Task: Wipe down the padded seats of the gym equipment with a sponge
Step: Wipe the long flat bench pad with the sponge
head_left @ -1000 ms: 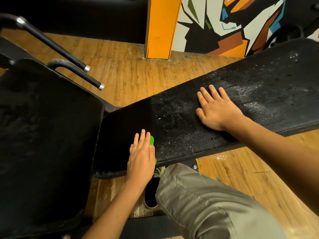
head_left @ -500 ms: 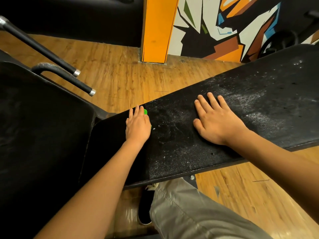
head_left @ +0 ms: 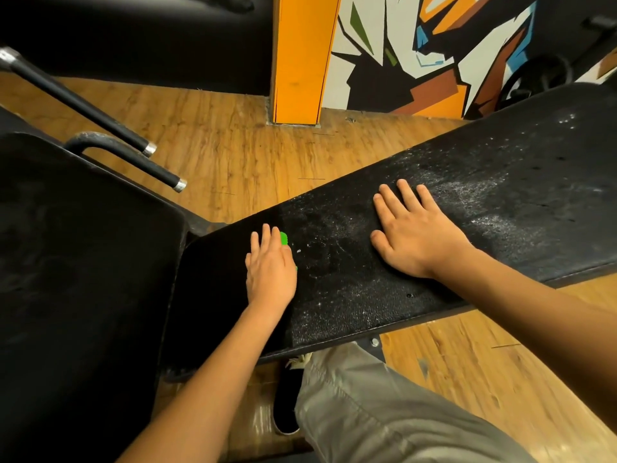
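Note:
A long black padded bench [head_left: 334, 295] runs from centre to upper right, dusty white over its right part and dark and clean at its left end. My left hand [head_left: 270, 272] lies flat on that left end and presses a green sponge [head_left: 284, 238] onto the pad; only a corner of the sponge shows past the fingers. My right hand [head_left: 414, 235] rests flat on the pad farther right, fingers spread, holding nothing. A second black padded seat [head_left: 76, 262] fills the left side.
Two black metal handles [head_left: 100, 108] with chrome tips stick out above the left seat. An orange pillar [head_left: 300, 58] and a painted wall stand behind on the wooden floor [head_left: 233, 155]. My leg in grey trousers [head_left: 384, 412] and a black shoe are under the bench.
My left hand swept the sponge from the bench's near edge up to its far edge, then drew back toward the middle. My right hand stayed pressed in place.

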Available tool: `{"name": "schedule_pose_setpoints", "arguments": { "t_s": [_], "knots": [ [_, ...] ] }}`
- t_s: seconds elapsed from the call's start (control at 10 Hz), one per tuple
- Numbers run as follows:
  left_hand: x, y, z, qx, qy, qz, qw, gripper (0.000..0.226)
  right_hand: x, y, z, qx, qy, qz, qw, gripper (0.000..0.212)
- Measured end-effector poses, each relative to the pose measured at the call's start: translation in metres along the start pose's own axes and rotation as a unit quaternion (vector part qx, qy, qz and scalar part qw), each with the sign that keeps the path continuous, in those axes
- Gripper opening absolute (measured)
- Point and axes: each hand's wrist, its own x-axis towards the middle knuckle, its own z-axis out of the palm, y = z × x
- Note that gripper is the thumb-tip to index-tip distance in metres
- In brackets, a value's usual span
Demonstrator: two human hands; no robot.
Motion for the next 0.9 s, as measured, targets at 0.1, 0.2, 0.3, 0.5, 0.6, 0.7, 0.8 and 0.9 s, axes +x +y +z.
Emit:
{"name": "schedule_pose_setpoints", "arguments": {
  "t_s": [0.1,0.2,0.3,0.5,0.6,0.7,0.8,0.9],
  "knots": [
    [0.029,0.007,0.001,0.002,-0.006,-0.020,1.000,0.051,0.000,-0.001,-0.001,0.002,0.002,0.000,1.000,0.095],
    [0.057,0.016,0.000,-0.002,-0.017,-0.026,1.000,0.051,0.000,0.000,-0.001,0.007,-0.001,0.000,1.000,0.096],
    [0.067,0.019,-0.002,-0.005,-0.022,-0.027,0.999,0.052,0.000,0.000,-0.001,0.007,-0.002,-0.002,1.000,0.096],
    [0.024,0.012,-0.004,-0.008,-0.019,-0.013,1.000,0.052,0.001,-0.001,0.000,0.009,-0.007,0.001,1.000,0.095],
    [-0.017,0.007,-0.004,-0.014,0.000,0.000,1.000,0.051,0.001,0.000,-0.001,0.004,-0.010,0.002,1.000,0.095],
    [-0.053,0.003,-0.004,-0.028,0.006,0.007,1.000,0.051,0.001,-0.001,-0.001,0.006,-0.015,0.001,1.000,0.099],
    [-0.079,0.001,-0.005,-0.043,0.005,0.005,0.999,0.051,0.001,0.000,-0.002,0.005,-0.018,0.003,1.000,0.094],
    [-0.095,0.001,-0.005,-0.049,0.003,0.001,0.999,0.051,0.000,-0.001,-0.003,0.006,-0.019,0.005,1.000,0.085]
  ]
}}
